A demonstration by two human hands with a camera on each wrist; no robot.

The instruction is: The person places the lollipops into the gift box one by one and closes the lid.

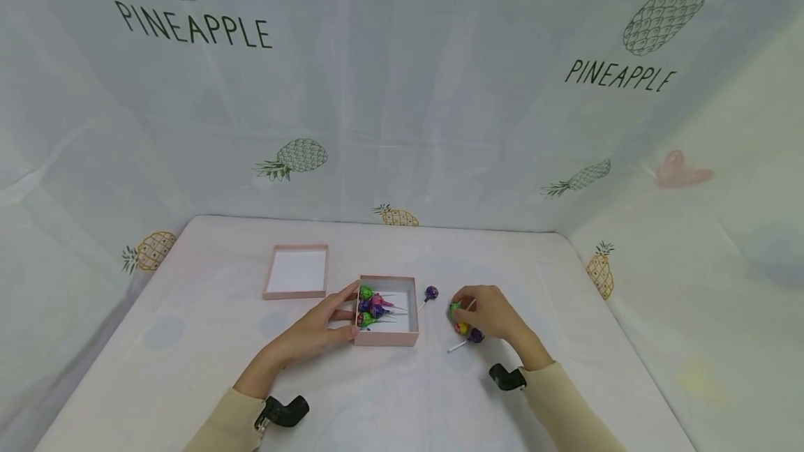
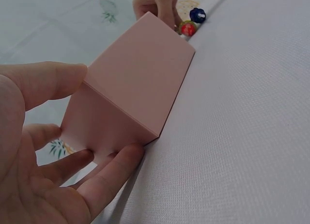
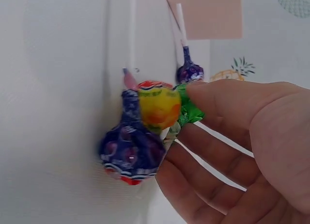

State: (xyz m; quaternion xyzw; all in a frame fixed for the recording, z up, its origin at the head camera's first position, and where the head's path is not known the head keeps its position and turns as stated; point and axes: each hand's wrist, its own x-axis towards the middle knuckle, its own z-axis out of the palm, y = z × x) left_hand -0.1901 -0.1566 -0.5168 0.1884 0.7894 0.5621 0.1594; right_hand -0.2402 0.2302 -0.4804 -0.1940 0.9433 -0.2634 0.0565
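An open pink box (image 1: 386, 339) holds several wrapped lollipops (image 1: 377, 305), green, pink and purple, their heads toward its left wall. Spread along that wall, my left hand (image 1: 308, 333) touches it with thumb and fingertips, seen closely in the left wrist view. To the right of the box, my right hand (image 1: 493, 309) pinches a green lollipop (image 3: 191, 110) between thumb and fingers. Beside it are a yellow-and-red lollipop (image 3: 160, 110) and a purple lollipop (image 3: 133, 153). White sticks pass behind my fingers; which candy each belongs to is partly hidden.
A pink lid (image 1: 295, 295) lies inside up, left of and behind the box. Another purple lollipop (image 1: 431, 293) lies just right of the box. The white-covered table (image 1: 352, 403) meets pineapple-printed cloth (image 1: 402, 89) at the back and sides.
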